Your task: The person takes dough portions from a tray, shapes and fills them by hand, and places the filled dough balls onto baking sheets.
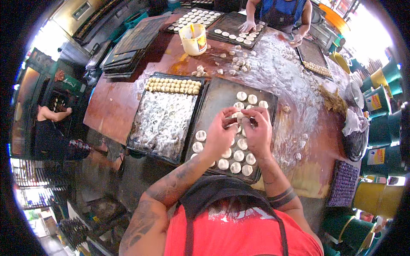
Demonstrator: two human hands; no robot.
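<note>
In the head view my left hand and my right hand meet over a dark metal tray, fingertips curled together on a small pale dough piece, partly hidden by them. Flattened white dough rounds lie in rough rows on that tray, around and beneath my hands. Just left of it, a floury tray carries packed rows of pale yellow dough balls along its far end.
A white bucket, stacked black trays and loose dough scraps sit on the red table. Across it a co-worker in blue handles rounds on another tray; another person stands at left. Green buckets line the right.
</note>
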